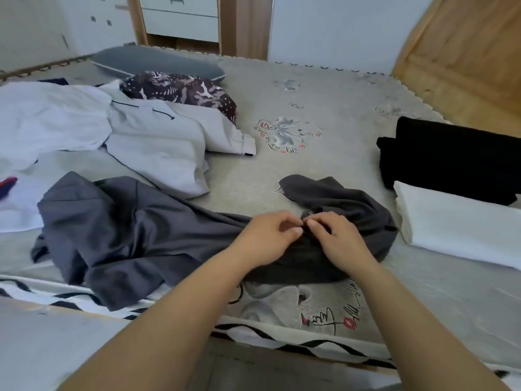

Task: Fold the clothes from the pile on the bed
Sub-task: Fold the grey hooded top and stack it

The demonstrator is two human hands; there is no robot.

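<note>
A dark grey garment point(127, 227) lies crumpled across the near part of the bed point(282, 170), stretching from the left to the right of centre. My left hand point(265, 238) and my right hand point(338, 238) meet at its middle, fingertips pinching the same bunch of grey cloth. To the left lies the pile: a light grey piped shirt point(158, 148), a white garment point(48, 117) and a dark patterned piece point(183, 88). At the right sit a folded black garment point(451, 156) and a folded white one point(456, 227).
A grey pillow point(158, 63) lies at the far side. The wooden headboard point(465, 55) rises at the right. A white drawer unit point(180, 18) stands beyond the bed. A red item point(7, 183) shows at the left edge. The bed's near edge runs under my forearms.
</note>
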